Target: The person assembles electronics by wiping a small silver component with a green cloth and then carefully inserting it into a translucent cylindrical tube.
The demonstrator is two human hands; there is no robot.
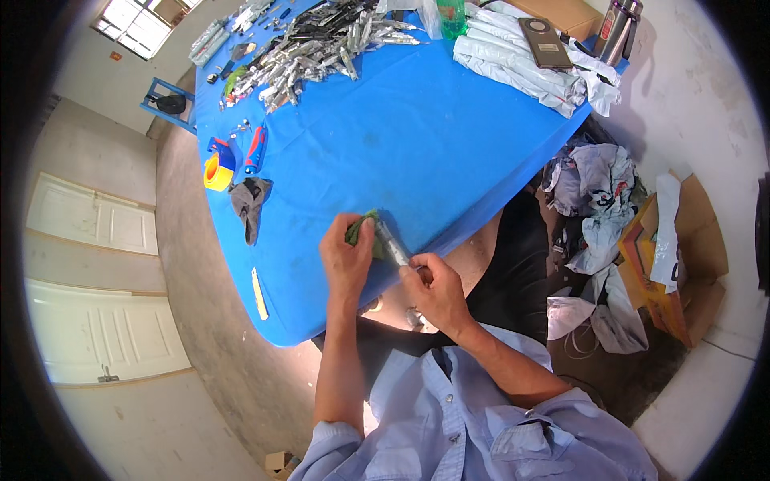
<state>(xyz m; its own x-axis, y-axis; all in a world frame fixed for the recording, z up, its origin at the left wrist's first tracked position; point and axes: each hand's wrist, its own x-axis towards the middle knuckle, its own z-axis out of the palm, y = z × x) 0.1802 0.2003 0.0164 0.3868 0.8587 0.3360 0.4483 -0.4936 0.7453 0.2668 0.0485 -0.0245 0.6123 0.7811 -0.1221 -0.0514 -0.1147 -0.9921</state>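
Observation:
My left hand (348, 255) is closed on a crumpled green cloth (366, 228) above the near part of the blue-covered table (353, 160). Between thumb and fingers, my right hand (435, 290) grips the lower end of a slim silvery tube-shaped piece (392, 244). The tube slants up and left, its upper end close beside the cloth; whether they touch I cannot tell. A grey cloth (250, 204) lies to the left of my hands, and a yellow strip-like tool (259, 294) lies near the table's left edge.
Many silvery pieces (309, 60) are heaped at the far side. A yellow tape roll (216, 172) and a red-blue tool (256, 150) lie left. White plastic bags (513, 64), a phone-like device (545, 42) and a steel flask (619, 30) sit far right. An open carton (682, 264) stands on the right.

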